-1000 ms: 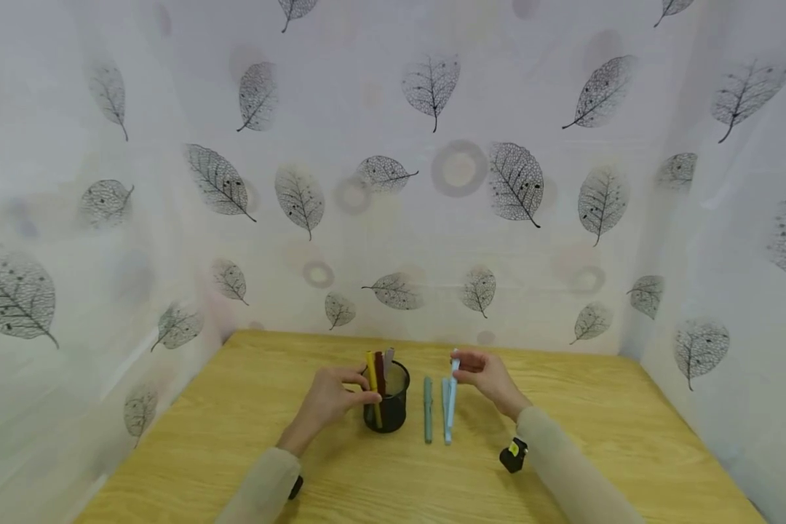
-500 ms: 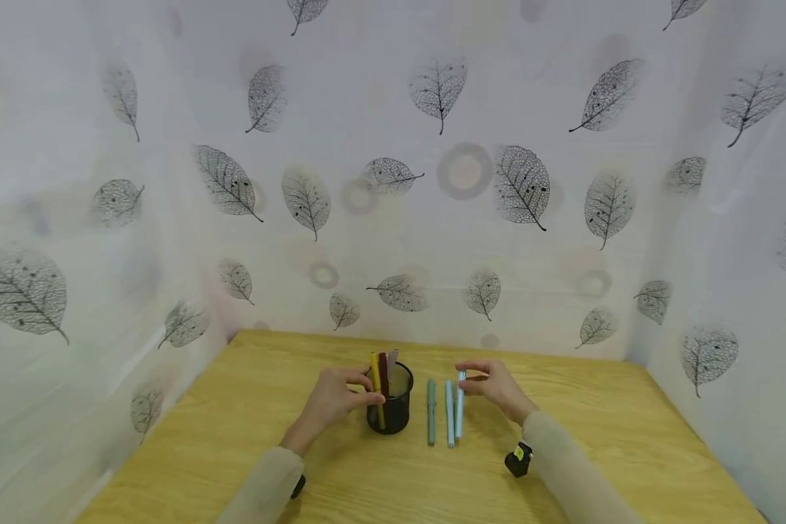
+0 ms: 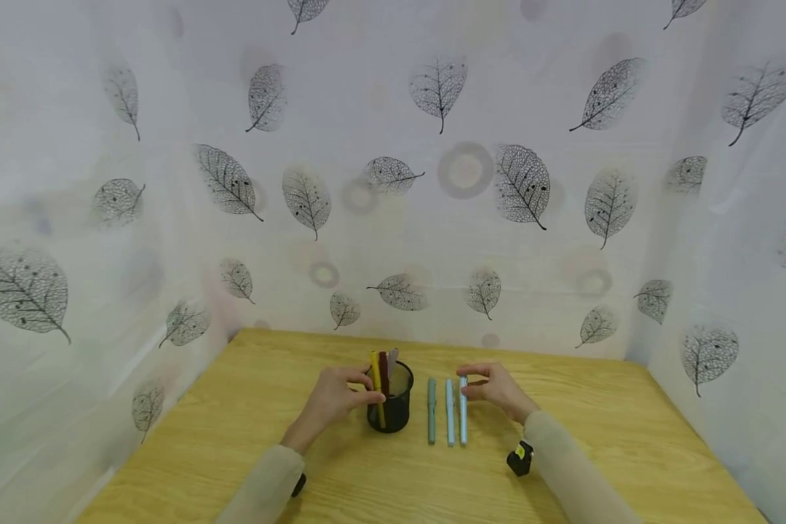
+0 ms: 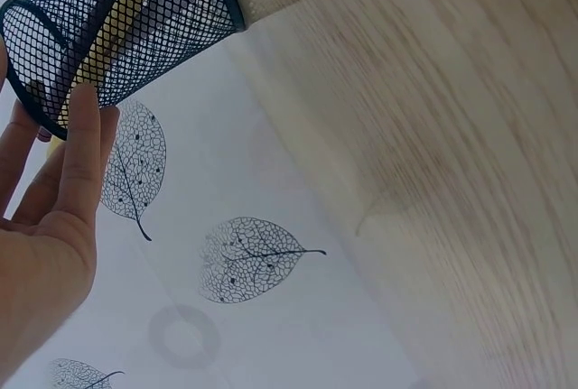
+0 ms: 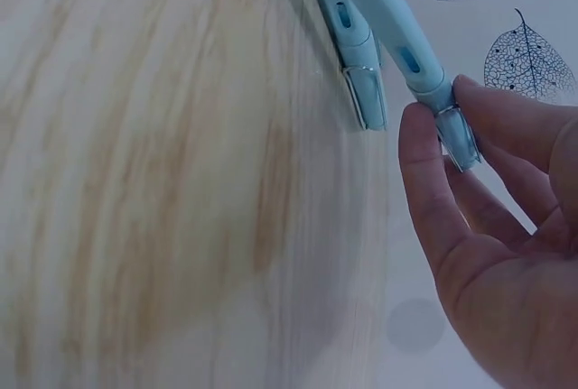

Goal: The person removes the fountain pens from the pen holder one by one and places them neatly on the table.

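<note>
R hand (image 3: 494, 389) in a narrow pinch, thumb + fingers on the clip end of a light-blue clip pen (image 3: 463, 422); can't tell if that end touches the wooden table (image 3: 340, 480). L hand (image 3: 330, 399) holds a black mesh pen cup (image 3: 391, 423) near its rim, thumb on the near side. Cup stands upright, closer to tbl's far edge than to its L or R edge. In it, tips above rim: yellow pen (image 3: 375, 362), dark-red pen (image 3: 383, 370), grey pen (image 3: 393, 356). Btwn cup & pinched pen lie a grey-green pen (image 3: 431, 418) & a second light-blue pen (image 3: 450, 422), the latter just beside the pinched one; all 3 roughly parallel, pointing at far edge. Light sleeves, R one w/ black wrist cam (image 3: 519, 460). Past far edge: leaf-print backdrop (image 3: 393, 233), also along both sides
</note>
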### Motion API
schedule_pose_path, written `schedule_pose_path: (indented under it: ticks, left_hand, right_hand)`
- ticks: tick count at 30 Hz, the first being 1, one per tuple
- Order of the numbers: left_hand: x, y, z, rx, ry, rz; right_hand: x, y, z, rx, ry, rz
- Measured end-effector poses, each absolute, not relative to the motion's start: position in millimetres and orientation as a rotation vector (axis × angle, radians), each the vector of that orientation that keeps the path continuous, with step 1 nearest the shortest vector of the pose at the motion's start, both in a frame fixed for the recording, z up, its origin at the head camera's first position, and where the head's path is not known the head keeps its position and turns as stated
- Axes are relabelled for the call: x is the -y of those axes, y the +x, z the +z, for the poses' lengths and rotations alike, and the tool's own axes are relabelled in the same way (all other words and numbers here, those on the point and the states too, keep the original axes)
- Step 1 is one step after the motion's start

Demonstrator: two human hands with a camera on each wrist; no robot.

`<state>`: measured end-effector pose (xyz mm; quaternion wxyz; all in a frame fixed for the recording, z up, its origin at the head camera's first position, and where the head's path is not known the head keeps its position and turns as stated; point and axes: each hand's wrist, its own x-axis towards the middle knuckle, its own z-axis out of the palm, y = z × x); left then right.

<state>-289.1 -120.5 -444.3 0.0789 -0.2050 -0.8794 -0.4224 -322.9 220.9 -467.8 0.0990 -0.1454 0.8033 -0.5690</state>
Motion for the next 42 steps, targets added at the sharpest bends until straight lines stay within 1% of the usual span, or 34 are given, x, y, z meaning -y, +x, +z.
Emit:
schedule_pose_path:
  ticks: [6, 15, 23, 33, 42]
  left_hand:
    - [120.5, -287.5, -443.0, 2.64, -0.608, -1.292]
    - [119.0, -286.8, -439.9, 2.618, -0.614, -1.294]
    - [119.7, -286.5, -441.0, 2.622, -0.63, -1.296]
    - [120.6, -286.2, -440.2, 2.639, -0.616, -1.29]
    - [120.5, -284.8, -440.4, 2.648, -0.597, -1.325]
  right_hand:
    - [-225.1, -324.3, -472.8, -2.401, -0.446, -1.612]
    - [-231.1, -327.2, -474.6, -2.525, -0.399, -1.441]
    - [-236.5, -330.9, -476.3, -2.521, -0.472, -1.364]
    - [-240.4, -339.8, -484.3, -2.424, -0.474, -1.447]
    - [-240.6, -339.8, -484.9, -2.408, -0.464, -1.48]
